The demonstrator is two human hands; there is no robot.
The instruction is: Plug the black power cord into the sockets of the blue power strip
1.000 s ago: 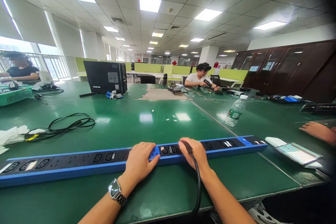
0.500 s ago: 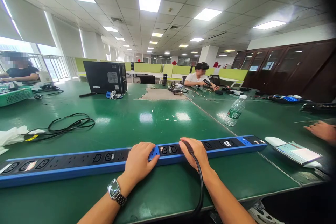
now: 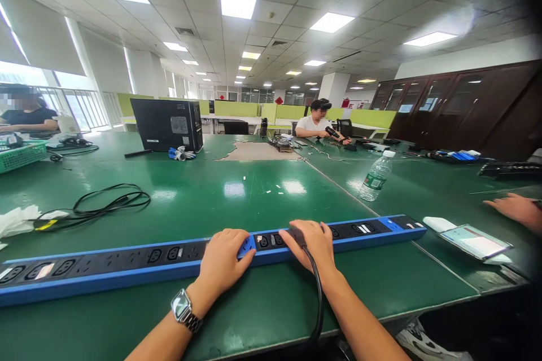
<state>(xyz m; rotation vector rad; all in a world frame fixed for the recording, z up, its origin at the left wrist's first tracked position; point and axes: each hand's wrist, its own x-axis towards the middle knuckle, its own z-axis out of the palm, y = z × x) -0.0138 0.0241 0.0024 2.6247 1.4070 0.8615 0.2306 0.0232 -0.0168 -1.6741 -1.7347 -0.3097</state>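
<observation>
A long blue-and-black power strip (image 3: 139, 259) lies across the green table in front of me, with rows of sockets facing up. My left hand (image 3: 224, 259) is wrapped over its middle, thumb on the near side by a blue socket section. Just to the right, my right hand (image 3: 311, 248) grips a black power plug (image 3: 298, 234) low over the sockets. Its black cable (image 3: 319, 293) runs down past my wrist and over the table's front edge. My fingers hide the plug's front, so I cannot tell whether it sits in a socket.
A water bottle (image 3: 376, 177) and a phone-like device (image 3: 474, 243) with a lit screen are to the right, near another person's hand (image 3: 514, 208). Coiled black cable (image 3: 112, 203) lies left. Behind are a black computer case (image 3: 167, 125), a green basket (image 3: 21, 155) and a seated person (image 3: 315, 124).
My right hand has shifted slightly left with the plug, and its thumb lies lower over the sockets. The left hand keeps its place on the power strip. The view has moved a little.
</observation>
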